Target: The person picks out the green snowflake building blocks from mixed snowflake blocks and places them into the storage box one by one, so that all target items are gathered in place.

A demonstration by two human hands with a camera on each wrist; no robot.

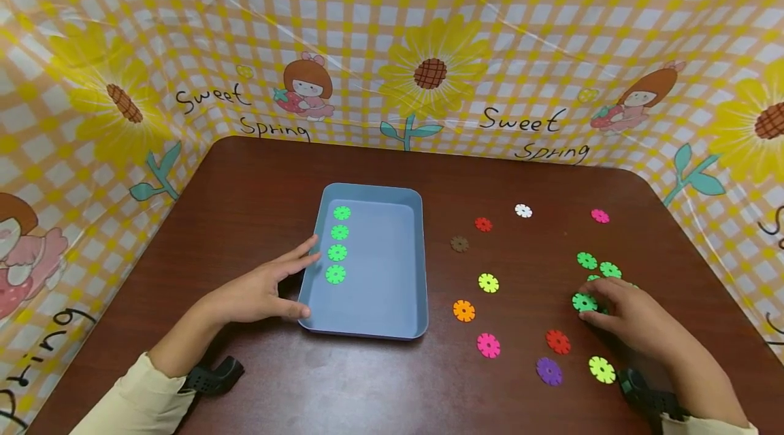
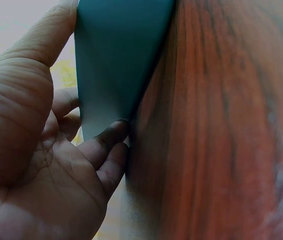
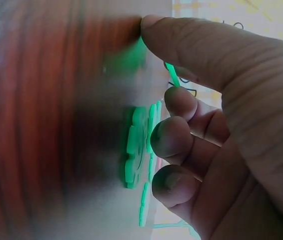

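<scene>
Four green snowflake discs (image 1: 337, 243) lie in a column along the 9 o'clock inner edge of a blue tray (image 1: 392, 312) at the middle of a dark brown counter (image 1: 245, 203). The left hand (image 1: 269, 288) rests open against the tray's 9 o'clock wall, fingers straight, thumb at its near corner. The right hand (image 1: 637, 319), at 4 o'clock from the tray, has its fingers curled over a green disc (image 1: 583, 301) in a small cluster of green discs (image 1: 597, 265); the wrist view shows fingertips touching it, but a firm grip cannot be told. Loose discs in red, white, pink, brown, yellow, orange and purple are scattered between tray and right hand, with bare counter along the near edge and at 12 o'clock. The checked backdrop (image 1: 392, 26) reads "Sweet Spring".
</scene>
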